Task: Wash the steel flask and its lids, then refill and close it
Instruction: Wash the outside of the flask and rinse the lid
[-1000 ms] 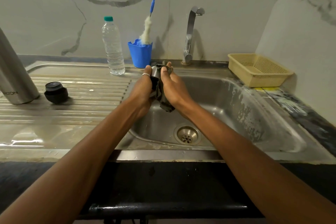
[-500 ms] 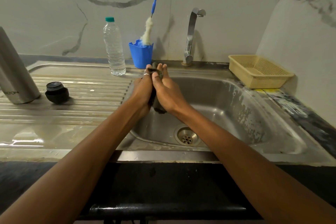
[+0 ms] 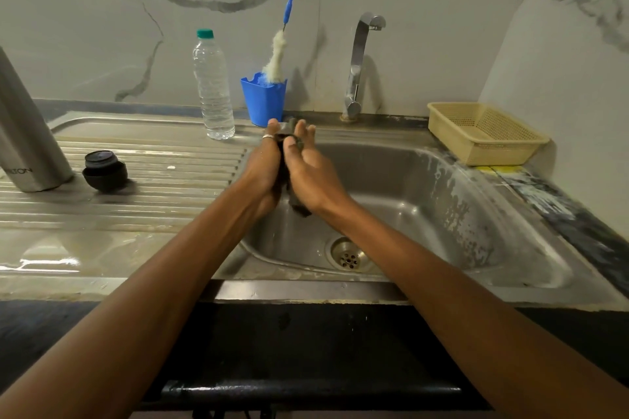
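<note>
Only one piece of lettering is showing. Low on the side of the steel flask [image 3: 25, 133], which is standing at the left edge of the draining board, dark capital letters are reading "LTON"; the start of the word is running off the frame edge, so the full brand name is staying unreadable. The clear plastic water bottle [image 3: 212, 85] is carrying no label that can be read, and nothing else in view is bearing legible text or numbers.
</note>
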`<state>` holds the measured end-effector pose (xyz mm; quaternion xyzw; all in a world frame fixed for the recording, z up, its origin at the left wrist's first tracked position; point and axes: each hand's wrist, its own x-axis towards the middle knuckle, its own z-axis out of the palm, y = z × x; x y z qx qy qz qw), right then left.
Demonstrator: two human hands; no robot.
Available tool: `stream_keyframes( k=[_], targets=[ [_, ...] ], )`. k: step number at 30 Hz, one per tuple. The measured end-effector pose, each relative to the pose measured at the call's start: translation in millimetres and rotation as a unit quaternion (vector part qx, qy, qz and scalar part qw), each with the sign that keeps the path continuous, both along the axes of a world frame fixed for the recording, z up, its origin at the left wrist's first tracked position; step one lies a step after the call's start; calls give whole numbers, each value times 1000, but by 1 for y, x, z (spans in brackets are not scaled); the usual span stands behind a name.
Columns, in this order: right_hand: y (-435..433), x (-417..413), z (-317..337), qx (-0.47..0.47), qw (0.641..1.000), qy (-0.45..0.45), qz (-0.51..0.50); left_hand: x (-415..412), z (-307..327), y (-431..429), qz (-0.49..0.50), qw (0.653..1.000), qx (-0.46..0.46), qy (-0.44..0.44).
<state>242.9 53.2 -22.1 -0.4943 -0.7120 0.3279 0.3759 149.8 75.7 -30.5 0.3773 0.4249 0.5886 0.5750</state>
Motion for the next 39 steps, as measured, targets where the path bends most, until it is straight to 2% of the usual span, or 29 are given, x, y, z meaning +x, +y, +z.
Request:
stream_keyframes(
  k=[4,8,11,18,25,32,36,39],
  targets=[
    [-1,-11,-1,5,1000,-8,28,-11,0,-1,14,1000,1,-23],
    [11,2,9,-7,999,31,-18,-2,-2,-1,-37,999,10,24],
    [14,10,9,-32,996,65,-45,8,-1,-3,-35,999,10,38],
    [1,-9,6,8,999,39,-3,-8,3,-5,-28,1000,-9,7],
    [15,8,13,-64,986,139,-58,14,3,-9,-30,996,28,73],
    [-7,-14,6,7,998,69,-2,-10,-1,-6,44,993,31,104],
    [3,-12,8,5,997,72,-8,-6,1,-8,2,998,6,56],
    [16,4,11,-25,989,141,-28,7,6,-11,-17,999,5,35]
  ],
)
